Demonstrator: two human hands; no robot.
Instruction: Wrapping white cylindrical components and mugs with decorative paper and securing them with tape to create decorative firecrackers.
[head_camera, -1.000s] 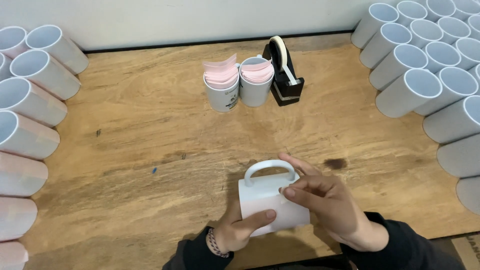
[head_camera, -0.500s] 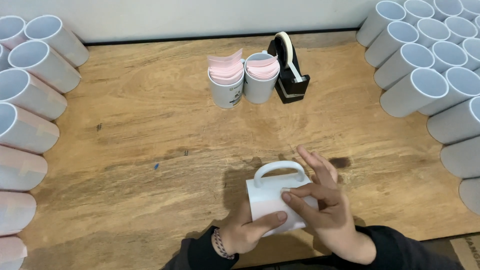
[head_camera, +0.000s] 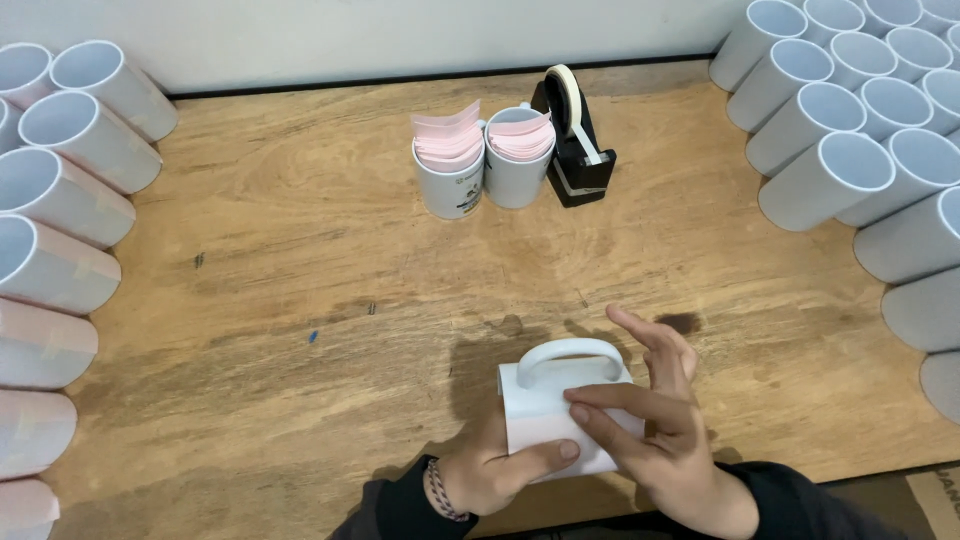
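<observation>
One white mug (head_camera: 560, 415) lay on its side near the front edge of the table (head_camera: 300, 300), well in front of the black tape dispenser (head_camera: 575, 140), its handle arching upward. A pale pink sheet wrapped the lower part of its body, while the band nearest the handle stayed bare white. I saw my left hand (head_camera: 495, 470) closed around the mug from below, thumb pressed across the pink sheet, a beaded bracelet on the wrist. My right hand (head_camera: 660, 440) rested on the mug's right side with the forefinger laid flat over the sheet and the other fingers spread loosely, not clenched.

Just left of the tape dispenser stood two upright mugs (head_camera: 485, 165), touching each other, each stuffed with a stack of pink sheets; the left one carried a small dark print on its side. The dispenser held a roll of pale tape, a strip running down to its cutter.

Far left of the dispenser, a row of mugs (head_camera: 60, 230) lay on their sides along the table's edge, the nearer ones wrapped in pink. Far right of it, plain white mugs (head_camera: 850, 140) lay stacked, mouths toward me. Between those banks, in front of the dispenser, bare wood stretched to the mug.
</observation>
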